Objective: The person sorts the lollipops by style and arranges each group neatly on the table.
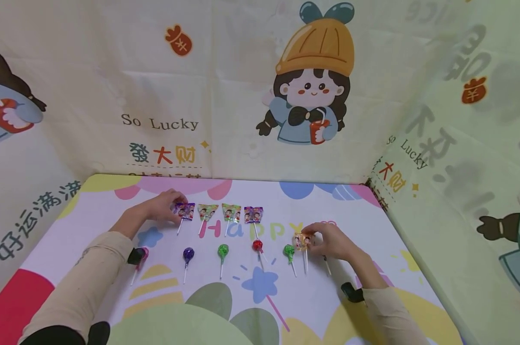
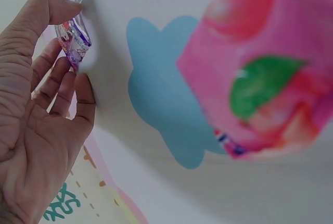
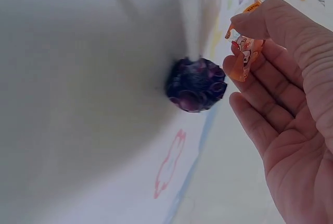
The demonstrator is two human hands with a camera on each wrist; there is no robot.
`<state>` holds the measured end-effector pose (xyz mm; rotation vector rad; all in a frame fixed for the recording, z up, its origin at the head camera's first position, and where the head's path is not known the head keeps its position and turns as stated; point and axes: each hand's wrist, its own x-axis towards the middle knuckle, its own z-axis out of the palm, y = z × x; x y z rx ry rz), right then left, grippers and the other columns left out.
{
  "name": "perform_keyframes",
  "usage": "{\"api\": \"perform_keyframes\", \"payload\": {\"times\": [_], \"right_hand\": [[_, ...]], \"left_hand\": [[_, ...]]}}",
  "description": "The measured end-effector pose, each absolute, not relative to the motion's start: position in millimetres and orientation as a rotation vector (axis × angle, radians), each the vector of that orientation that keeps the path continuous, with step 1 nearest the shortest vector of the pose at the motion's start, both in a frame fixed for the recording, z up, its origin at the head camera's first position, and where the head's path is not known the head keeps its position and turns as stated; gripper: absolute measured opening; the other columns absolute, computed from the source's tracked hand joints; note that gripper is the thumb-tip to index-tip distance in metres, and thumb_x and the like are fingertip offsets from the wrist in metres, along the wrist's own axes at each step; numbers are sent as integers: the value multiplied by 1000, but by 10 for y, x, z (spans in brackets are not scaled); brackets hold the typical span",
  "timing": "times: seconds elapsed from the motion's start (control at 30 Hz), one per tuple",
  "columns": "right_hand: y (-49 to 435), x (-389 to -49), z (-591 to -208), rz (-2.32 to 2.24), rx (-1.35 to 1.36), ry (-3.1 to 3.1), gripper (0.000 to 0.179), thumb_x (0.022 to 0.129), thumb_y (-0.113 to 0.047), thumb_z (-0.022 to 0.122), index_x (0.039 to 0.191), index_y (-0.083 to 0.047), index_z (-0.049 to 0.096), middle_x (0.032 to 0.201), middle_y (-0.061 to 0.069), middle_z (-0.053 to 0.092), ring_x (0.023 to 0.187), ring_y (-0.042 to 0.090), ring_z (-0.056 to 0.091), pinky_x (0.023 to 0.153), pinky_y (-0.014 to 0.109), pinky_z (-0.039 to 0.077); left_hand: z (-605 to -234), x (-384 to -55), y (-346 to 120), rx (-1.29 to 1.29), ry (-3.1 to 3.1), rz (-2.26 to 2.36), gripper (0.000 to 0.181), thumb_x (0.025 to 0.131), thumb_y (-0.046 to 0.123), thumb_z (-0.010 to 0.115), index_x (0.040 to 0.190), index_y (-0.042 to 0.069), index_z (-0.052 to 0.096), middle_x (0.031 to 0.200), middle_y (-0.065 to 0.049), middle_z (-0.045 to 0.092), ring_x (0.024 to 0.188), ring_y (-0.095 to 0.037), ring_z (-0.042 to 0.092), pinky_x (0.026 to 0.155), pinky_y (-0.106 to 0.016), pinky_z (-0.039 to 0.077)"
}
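My left hand point(image 1: 163, 207) is at the back left of the table and pinches the edge of a purple-wrapped lollipop point(image 1: 186, 211), whose white stick points toward me. In the left wrist view, thumb and fingers meet at its shiny wrapper point(image 2: 75, 41). At the right, my right hand point(image 1: 335, 242) pinches an orange-wrapped lollipop point(image 1: 302, 241) by the side of its wrapper. The right wrist view shows that orange wrapper point(image 3: 247, 52) between thumb and fingertips. Just below this hand a dark purple ball lollipop point(image 3: 195, 86) lies on the table, mostly covered by the hand in the head view.
Beside the left hand, several flat-wrapped lollipops point(image 1: 231, 212) form a back row. Nearer me lie ball lollipops: pink point(image 2: 260, 67), purple point(image 1: 188, 254), green point(image 1: 223, 250), red point(image 1: 257, 246) and another green one point(image 1: 289, 251). A printed cloth wall point(image 1: 234, 96) stands behind the table.
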<state>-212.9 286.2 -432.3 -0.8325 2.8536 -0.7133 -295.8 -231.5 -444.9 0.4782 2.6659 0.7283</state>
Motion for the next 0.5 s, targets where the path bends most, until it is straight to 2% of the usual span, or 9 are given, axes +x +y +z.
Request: {"api": "perform_keyframes", "payload": {"times": [0.07,0.3,0.5], "right_hand": [[2853,-2159,-4310,-724,-824,2851,40,77,-3,80,117,-3,73,110,5,74,102,22,65,95,49,55],[2799,-2230,-4262,-773,-770,2830,40,80,-4,75,120,-5,72,112,5,72,102,21,63,95,48,54],[2738,-2308,-4211,-818,-802,2835,41,79,-2,76,120,-5,72,111,6,73,103,23,64,95,52,53]], "left_hand": [[-4449,-2961,-2318,478,2667,730,63,82,21,85,133,1,55,135,-23,47,124,-42,45,112,-64,36],[-4454,-2956,-2318,466,2652,752,62,83,19,85,134,1,54,135,-23,47,125,-42,44,113,-64,36],[-4458,-2954,-2324,465,2654,759,62,83,20,85,134,2,54,136,-23,47,125,-42,44,113,-64,36]]}}
